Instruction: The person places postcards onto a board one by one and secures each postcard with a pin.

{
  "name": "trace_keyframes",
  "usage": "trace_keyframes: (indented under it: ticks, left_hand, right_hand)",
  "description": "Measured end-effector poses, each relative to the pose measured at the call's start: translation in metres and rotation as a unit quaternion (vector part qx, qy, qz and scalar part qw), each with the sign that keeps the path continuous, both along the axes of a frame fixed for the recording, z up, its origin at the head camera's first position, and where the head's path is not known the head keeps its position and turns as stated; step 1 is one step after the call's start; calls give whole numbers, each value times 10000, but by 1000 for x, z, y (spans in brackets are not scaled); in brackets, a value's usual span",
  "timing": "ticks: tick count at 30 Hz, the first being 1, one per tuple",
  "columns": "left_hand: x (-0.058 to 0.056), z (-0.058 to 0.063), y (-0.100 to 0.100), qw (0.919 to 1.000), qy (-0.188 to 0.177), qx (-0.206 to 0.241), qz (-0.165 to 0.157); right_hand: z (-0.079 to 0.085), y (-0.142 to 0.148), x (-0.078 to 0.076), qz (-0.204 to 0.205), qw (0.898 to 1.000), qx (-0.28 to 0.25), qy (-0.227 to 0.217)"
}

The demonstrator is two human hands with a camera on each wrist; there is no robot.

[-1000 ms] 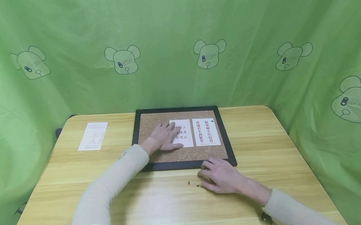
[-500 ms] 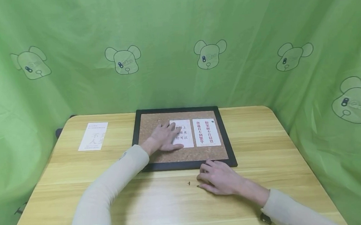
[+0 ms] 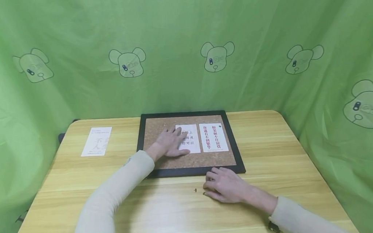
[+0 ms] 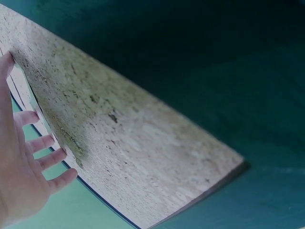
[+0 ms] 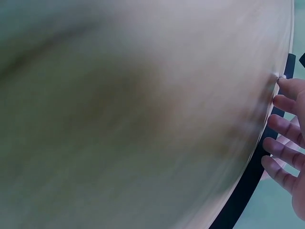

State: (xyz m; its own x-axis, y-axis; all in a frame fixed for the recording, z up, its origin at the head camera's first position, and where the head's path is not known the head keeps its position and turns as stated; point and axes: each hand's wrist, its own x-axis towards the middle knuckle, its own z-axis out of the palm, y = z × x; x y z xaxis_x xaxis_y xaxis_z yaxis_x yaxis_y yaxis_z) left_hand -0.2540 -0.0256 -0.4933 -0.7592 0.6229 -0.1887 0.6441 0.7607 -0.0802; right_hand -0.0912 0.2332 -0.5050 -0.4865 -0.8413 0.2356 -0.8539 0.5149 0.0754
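My left hand (image 3: 170, 143) lies spread over a white card (image 3: 192, 138) with black characters, holding it flat on the black-framed cork board (image 3: 190, 162). Its fingers cover the card's left part. To the right on the cork is a second card (image 3: 214, 138) with red characters and a dark pin (image 3: 219, 126) at its top right corner. My right hand (image 3: 226, 185) is at the board's front edge, fingers bent and thumb apart from them. By the thumb tip is a small tack (image 5: 280, 78), which the thumb seems to touch. Another tack (image 3: 195, 190) stands just left.
A third white card (image 3: 96, 142) with pale characters lies on the wooden table (image 3: 154, 214) at the back left. A green curtain (image 3: 177, 84) with bear-head outlines hangs behind the table and along both sides.
My right hand has moved slightly toward me and left, bringing the thumb to the nearer tack. The left hand keeps its place on the card.
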Motion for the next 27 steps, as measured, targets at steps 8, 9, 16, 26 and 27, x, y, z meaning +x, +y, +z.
trace_keyframes:
  ticks: [8,9,16,26,27]
  left_hand:
    - [0,0,0,10000,-36,18,36]
    - [0,0,0,10000,-47,18,41]
    - [1,1,0,9999,-98,57,56]
    - [1,1,0,10000,-73,47,45]
    - [1,1,0,10000,-63,47,38]
  right_hand:
    - [1,-3,2,55,10000,11,-46]
    - [1,-3,2,59,10000,20,-38]
    - [-1,-4,1,65,9999,78,21]
    - [-3,-2,-1,93,9999,11,120]
    - [-3,-2,-1,89,9999,5,125]
